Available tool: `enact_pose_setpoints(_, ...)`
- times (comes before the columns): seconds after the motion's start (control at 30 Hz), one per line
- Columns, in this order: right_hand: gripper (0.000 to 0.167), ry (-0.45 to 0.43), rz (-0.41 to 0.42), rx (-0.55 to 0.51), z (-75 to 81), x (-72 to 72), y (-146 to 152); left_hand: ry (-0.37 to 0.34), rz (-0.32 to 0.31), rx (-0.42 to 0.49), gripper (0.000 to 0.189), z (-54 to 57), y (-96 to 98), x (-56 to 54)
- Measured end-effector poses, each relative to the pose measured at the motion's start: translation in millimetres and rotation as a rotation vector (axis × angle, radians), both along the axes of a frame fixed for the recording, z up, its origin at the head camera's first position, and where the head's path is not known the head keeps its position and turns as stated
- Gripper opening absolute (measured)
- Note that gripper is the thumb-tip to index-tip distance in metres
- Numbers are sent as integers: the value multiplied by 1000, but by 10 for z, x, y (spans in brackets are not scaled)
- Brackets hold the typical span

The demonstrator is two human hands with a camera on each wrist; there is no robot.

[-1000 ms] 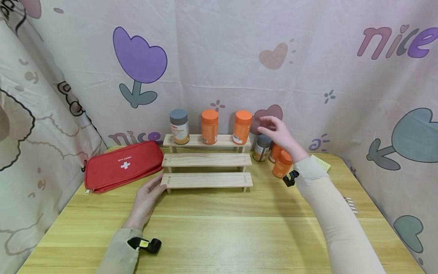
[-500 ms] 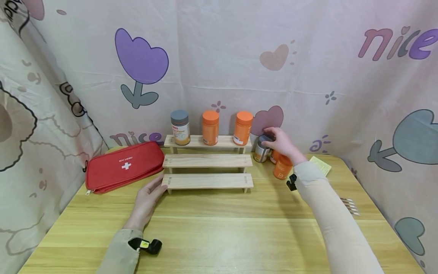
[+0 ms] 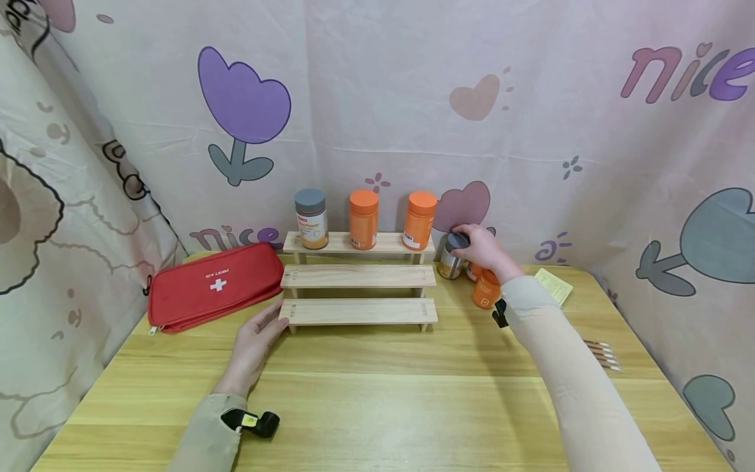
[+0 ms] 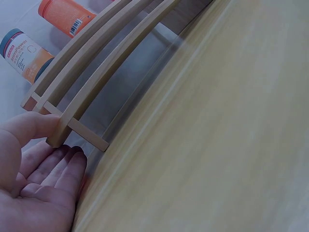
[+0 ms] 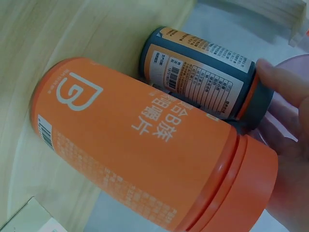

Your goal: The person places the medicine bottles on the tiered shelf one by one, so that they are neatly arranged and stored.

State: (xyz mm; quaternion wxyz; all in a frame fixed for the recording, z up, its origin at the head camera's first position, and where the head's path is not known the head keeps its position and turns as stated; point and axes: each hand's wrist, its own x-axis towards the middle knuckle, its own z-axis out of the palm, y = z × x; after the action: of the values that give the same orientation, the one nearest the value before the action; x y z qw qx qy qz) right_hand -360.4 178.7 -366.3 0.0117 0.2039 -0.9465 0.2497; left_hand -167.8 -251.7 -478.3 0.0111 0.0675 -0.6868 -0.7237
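Note:
My right hand (image 3: 480,248) pinches the dark grey lid of a supplement bottle (image 3: 450,262) standing to the right of the wooden tiered shelf (image 3: 358,311). Close up in the right wrist view, the thumb presses one side of that lid (image 5: 258,104), with fingers on the far side. An orange bottle (image 5: 140,140) stands nearer that camera and hides part of the grey one. My left hand (image 3: 253,344) holds the left end of the shelf's lowest board; in the left wrist view its thumb lies against the board end (image 4: 60,133), fingers below.
Along the top tier stand a grey-lidded bottle (image 3: 311,219) and two orange bottles, one in the middle (image 3: 362,219), one at right (image 3: 419,221). A red first-aid pouch (image 3: 215,286) lies left. Cotton swabs (image 3: 603,354) and a pale green box (image 3: 554,286) lie right.
My right hand has come down from above the bottles and taken hold of the grey bottle's lid. The left hand stays at the shelf end.

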Motion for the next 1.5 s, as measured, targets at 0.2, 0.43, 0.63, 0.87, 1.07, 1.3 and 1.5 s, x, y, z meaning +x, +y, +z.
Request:
enact_pose_setpoints(0.2, 51, -5, -13, -3, 11, 49, -12, -8, 3, 11, 62, -9, 4, 5)
enact_pose_setpoints(0.43, 49, -17, 14, -5, 35, 155, 20, -8, 4, 27, 62, -18, 7, 4)
enact_pose_setpoints(0.63, 49, -19, 11, -33, 89, 299, 69, -1, 5, 26, 62, -22, 8, -2)
enact_pose_setpoints(0.87, 48, 0, -10, -49, 217, 537, 124, -1, 6, 21, 62, -15, 10, -3)
enact_pose_setpoints(1.07, 44, 55, -8, -68, 323, 755, 142, -1, 4, 26, 63, -5, 2, -4)
enact_pose_setpoints(1.3, 47, 88, 3, -96, 457, 966, 78, 12, 4, 37, 62, 12, -7, -1)
enact_pose_setpoints(1.5, 43, 134, 60, -150, 565, 1141, -67, 4, 6, 15, 63, 10, -7, 0)
